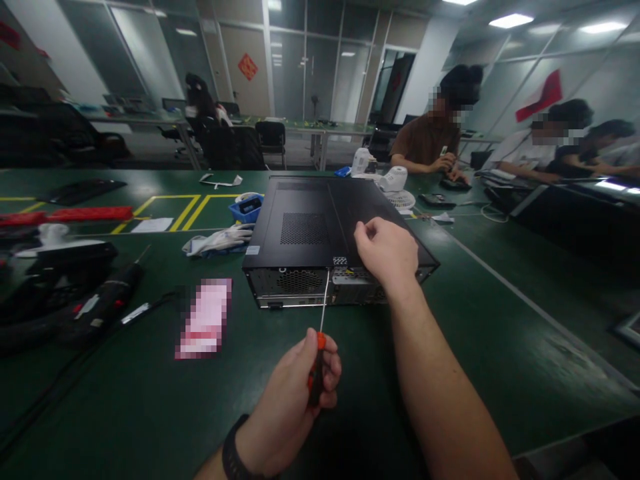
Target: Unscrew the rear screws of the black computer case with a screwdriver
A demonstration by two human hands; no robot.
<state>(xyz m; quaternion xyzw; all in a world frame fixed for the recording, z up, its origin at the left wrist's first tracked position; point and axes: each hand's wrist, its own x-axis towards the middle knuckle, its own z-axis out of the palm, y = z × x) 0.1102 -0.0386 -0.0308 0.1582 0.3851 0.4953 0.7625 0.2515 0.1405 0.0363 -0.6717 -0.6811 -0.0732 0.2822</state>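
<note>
A black desktop computer case (305, 200) lies flat on the green table, its rear panel with vents and ports towards me. My left hand (295, 380) grips a screwdriver (324, 307) by its orange and black handle. The long thin shaft points away from me, and its tip meets the upper edge of the rear panel near the middle. Over the right part of the case top is my right hand (387, 250), fingers curled in and closed. Whether anything is inside those fingers is hidden. A patterned label (340, 261) sits on the cover's edge between the hands.
Left of the case are work gloves (220, 240), a blue tray (247, 208), a pink blurred item (206, 319) and a black power screwdriver (110, 300) with cables. White fan parts (395, 179) stand behind it. Co-workers (430, 137) sit across the table at the right.
</note>
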